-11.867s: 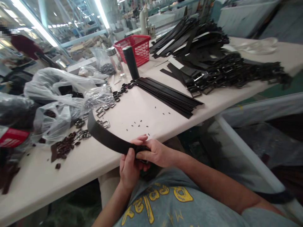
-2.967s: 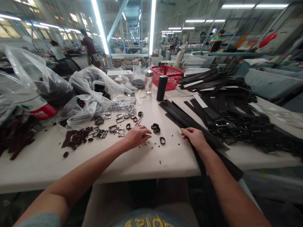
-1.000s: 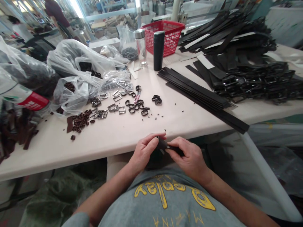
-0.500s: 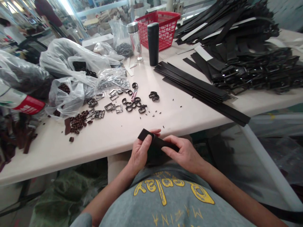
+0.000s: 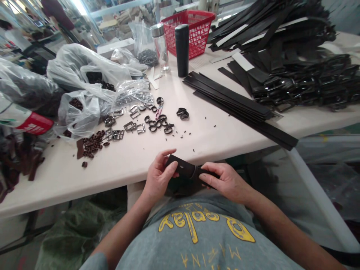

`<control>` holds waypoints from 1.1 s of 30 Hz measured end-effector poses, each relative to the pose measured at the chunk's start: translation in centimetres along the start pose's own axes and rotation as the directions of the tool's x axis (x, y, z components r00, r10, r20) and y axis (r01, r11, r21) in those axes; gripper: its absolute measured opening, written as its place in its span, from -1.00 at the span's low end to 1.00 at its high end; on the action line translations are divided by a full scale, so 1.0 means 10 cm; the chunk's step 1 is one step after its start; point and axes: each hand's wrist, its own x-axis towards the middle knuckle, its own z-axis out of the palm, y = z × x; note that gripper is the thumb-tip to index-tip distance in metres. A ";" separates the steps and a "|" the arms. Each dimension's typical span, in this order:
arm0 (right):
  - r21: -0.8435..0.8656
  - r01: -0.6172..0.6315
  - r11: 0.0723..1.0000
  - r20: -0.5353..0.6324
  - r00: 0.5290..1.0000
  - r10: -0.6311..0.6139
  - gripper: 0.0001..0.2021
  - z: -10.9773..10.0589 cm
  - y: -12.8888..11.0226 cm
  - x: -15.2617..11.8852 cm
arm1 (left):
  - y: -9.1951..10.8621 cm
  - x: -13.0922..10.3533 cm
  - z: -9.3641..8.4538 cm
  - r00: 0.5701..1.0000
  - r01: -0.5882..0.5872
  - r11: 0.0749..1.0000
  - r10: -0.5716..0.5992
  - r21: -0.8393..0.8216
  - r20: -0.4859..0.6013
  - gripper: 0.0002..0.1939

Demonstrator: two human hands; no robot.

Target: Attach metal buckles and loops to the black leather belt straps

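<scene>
A black strap (image 5: 187, 170) spans the space between the left hand (image 5: 159, 175) and the right hand (image 5: 225, 180), raised by the near edge of a table (image 5: 112, 169), as I view it remotely through the head camera. Flat-faced and dark, it slants, its squared-off end pointing up and left, the other visible stretch running down into the right hand's grip. A small oval slot (image 5: 181, 167) shows pale near that end (the one light spot I can pick out). A narrow dark loop (image 5: 194, 172) sits crosswise on the strap near the right fingertips; whether it closes underneath, I cannot tell.
</scene>
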 end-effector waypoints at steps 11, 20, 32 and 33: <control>-0.434 0.321 0.842 -0.253 0.854 -0.455 -0.74 0.25 0.08 0.14 | -0.01 0.03 0.17 0.993 0.073 0.989 -0.059 -0.131 0.106 -0.69; -0.457 0.367 0.810 -0.279 0.806 -0.522 -0.81 0.25 0.08 0.18 | -0.03 0.07 0.09 0.977 0.070 0.983 -0.033 -0.172 0.209 -0.66; -0.593 0.271 0.758 -0.353 0.758 -0.548 -0.87 0.06 0.21 0.10 | 0.27 0.75 -0.79 0.946 -0.305 0.782 0.315 0.543 0.076 -0.80; -0.605 0.262 0.752 -0.352 0.759 -0.548 -0.86 0.04 0.24 0.09 | 0.27 0.82 -0.90 0.939 -0.307 0.744 0.340 0.593 0.059 -0.81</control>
